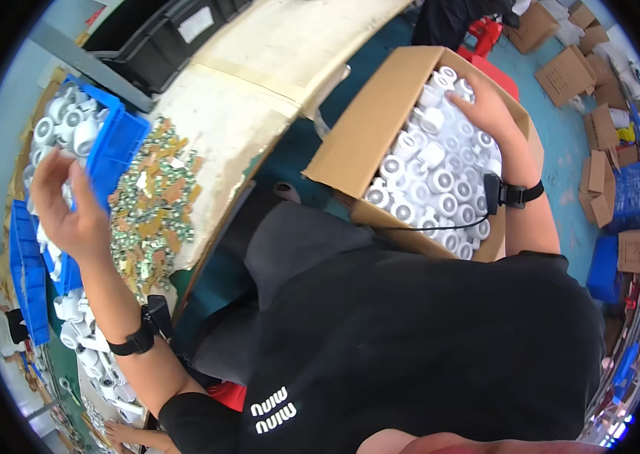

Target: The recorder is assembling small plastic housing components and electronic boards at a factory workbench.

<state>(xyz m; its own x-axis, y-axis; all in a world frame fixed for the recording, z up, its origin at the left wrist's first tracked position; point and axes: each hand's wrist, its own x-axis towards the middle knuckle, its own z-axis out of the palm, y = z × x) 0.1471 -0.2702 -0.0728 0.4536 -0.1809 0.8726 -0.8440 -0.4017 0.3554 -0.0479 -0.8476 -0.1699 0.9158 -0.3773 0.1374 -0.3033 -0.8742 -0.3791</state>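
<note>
My left hand [72, 208], slightly blurred, is raised over a blue plastic crate [114, 151] at the left. Its fingers are loosely curled and apart, with nothing seen in them. White plastic parts with round, fan-like grilles [82, 136] fill the crate. On the right, my right hand [484, 108] reaches into the far end of an open cardboard box [373, 113]. The thumb stands apart from the fingers, among more white fan-like parts [441, 180] heaped in the box; no firm grip shows. Each wrist wears a black strap with a small device.
Small green and tan circuit boards [155, 208] lie piled on the worktable [233, 94]. A black bin [161, 45] stands behind them. More white parts [97, 352] lie nearer, at the left, by another person's hand [119, 433]. Cardboard cartons [566, 76] line the floor at right.
</note>
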